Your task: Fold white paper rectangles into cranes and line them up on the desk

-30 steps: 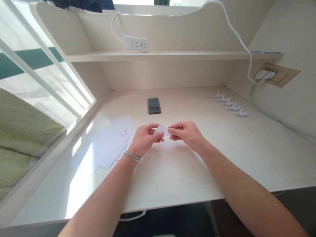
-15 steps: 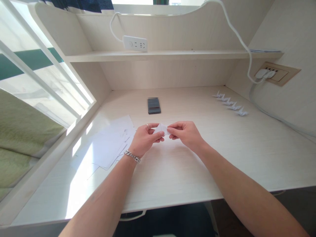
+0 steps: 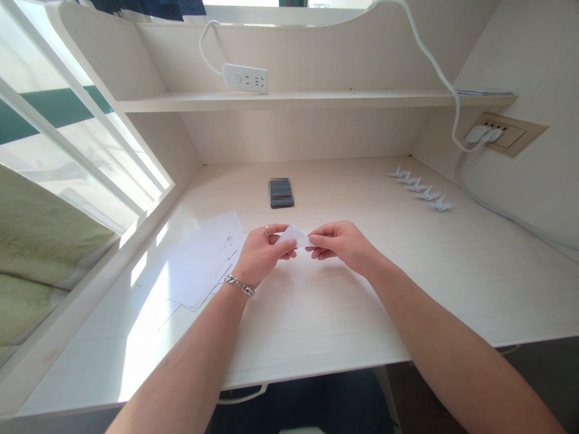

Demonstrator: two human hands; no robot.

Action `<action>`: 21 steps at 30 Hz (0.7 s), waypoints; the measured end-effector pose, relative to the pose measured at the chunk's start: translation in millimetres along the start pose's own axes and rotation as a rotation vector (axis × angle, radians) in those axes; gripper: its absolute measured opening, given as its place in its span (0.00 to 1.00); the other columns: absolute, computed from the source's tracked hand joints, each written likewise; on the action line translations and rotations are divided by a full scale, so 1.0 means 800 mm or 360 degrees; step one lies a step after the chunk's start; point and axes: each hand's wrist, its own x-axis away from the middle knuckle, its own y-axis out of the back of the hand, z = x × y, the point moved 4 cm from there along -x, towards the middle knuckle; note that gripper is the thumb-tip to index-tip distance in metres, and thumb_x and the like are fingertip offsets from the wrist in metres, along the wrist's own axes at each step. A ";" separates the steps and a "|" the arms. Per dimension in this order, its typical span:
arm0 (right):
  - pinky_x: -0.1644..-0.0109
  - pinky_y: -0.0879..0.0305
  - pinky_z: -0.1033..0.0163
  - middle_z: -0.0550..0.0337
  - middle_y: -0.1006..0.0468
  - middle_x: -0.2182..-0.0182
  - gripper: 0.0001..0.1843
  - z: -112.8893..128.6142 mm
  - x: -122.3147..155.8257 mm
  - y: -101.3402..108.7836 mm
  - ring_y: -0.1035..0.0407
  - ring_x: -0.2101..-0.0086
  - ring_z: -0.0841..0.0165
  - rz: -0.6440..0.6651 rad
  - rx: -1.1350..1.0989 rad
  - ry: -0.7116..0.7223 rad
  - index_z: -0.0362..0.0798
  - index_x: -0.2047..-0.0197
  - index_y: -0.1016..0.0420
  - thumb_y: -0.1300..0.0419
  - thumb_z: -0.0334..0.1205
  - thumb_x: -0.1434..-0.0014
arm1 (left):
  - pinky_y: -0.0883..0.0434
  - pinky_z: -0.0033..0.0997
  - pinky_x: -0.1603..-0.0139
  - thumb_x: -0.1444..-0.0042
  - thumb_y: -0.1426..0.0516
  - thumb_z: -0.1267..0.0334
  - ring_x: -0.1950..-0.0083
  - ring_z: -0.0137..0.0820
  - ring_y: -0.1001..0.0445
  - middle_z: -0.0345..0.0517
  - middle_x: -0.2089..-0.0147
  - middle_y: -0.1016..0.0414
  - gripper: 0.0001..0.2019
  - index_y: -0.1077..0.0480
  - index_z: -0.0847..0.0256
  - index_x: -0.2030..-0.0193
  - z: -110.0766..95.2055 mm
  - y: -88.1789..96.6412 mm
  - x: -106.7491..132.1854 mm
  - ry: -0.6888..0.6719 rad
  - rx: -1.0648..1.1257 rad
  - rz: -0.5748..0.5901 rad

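Note:
A small folded piece of white paper (image 3: 296,234) is held just above the middle of the pale desk (image 3: 316,313). My left hand (image 3: 262,254), with a ring and a metal bracelet, pinches its left side between thumb and fingers. My right hand (image 3: 339,243) pinches its right side with thumb and forefinger. Both hands are closed on the paper, fingertips almost touching each other.
Several loose white sheets (image 3: 199,262) lie left of my hands. A dark phone (image 3: 281,192) lies further back. Several folded paper cranes (image 3: 420,188) stand in a row at the right rear. A power strip (image 3: 246,78) sits on the shelf, its cable running to a wall socket (image 3: 497,134).
Hardly anything differs; both hands keep the same pinch on the folded paper, with only a slight shift of the view.

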 end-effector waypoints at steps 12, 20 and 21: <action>0.65 0.26 0.66 0.52 0.18 0.69 0.09 0.001 0.000 -0.001 0.25 0.72 0.71 0.0034 0.0061 0.0002 0.43 0.65 0.19 0.34 0.40 0.45 | 0.25 0.31 0.65 0.53 0.34 0.61 0.69 0.30 0.23 0.49 0.69 0.21 0.25 0.31 0.70 0.48 0.001 0.001 -0.002 0.0030 -0.0030 -0.0026; 0.67 0.26 0.67 0.51 0.18 0.70 0.08 0.001 0.000 0.006 0.24 0.73 0.70 -0.0031 0.0018 -0.0047 0.43 0.64 0.22 0.36 0.40 0.43 | 0.26 0.30 0.66 0.54 0.34 0.61 0.71 0.30 0.24 0.45 0.72 0.22 0.25 0.30 0.69 0.50 -0.003 0.002 0.000 0.0027 -0.0008 -0.0065; 0.66 0.26 0.67 0.51 0.18 0.70 0.08 0.002 0.000 0.008 0.24 0.72 0.70 -0.0048 0.0005 -0.0040 0.43 0.64 0.22 0.36 0.40 0.42 | 0.26 0.30 0.66 0.54 0.34 0.61 0.71 0.29 0.24 0.45 0.72 0.22 0.25 0.30 0.69 0.50 -0.004 0.002 0.001 0.0027 -0.0006 -0.0076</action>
